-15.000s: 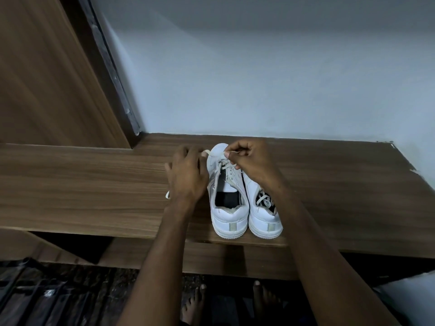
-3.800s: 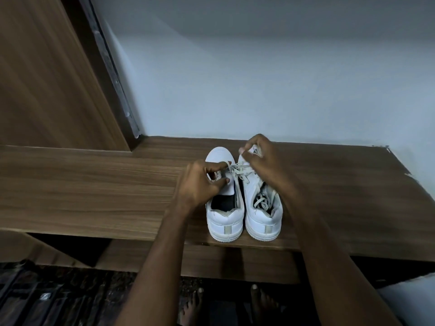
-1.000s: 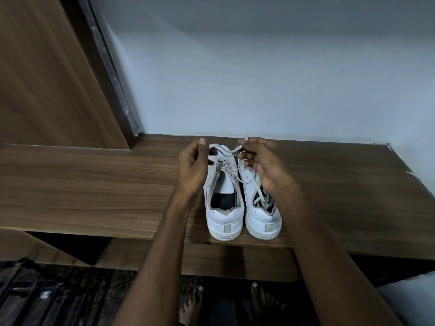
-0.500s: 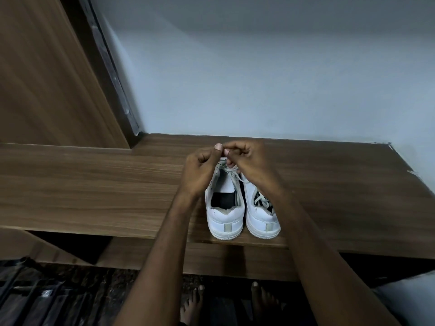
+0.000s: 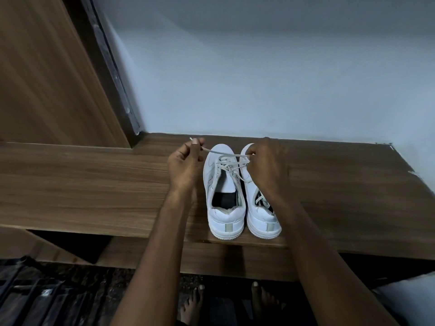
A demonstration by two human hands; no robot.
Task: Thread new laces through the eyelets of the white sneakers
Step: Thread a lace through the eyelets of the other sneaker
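Observation:
Two white sneakers stand side by side on a wooden shelf (image 5: 94, 184), heels toward me. The left sneaker (image 5: 223, 198) has a pale lace (image 5: 226, 158) crossed through its front eyelets. My left hand (image 5: 186, 165) pinches one lace end, pulled out to the left above the toe. My right hand (image 5: 266, 165) pinches the other lace end over the toe of the right sneaker (image 5: 261, 217), hiding most of that shoe's front. Loose lacing shows in the right sneaker's opening.
The shelf meets a pale wall (image 5: 259, 78) just behind the shoes. A tall wooden panel (image 5: 47, 78) rises at the left. The shelf's front edge lies right under the heels. My bare feet (image 5: 193, 304) stand on the dark floor below.
Half a second ago both hands met over the left sneaker's toe. They have now drawn apart sideways, pulling the lace taut across the front eyelets.

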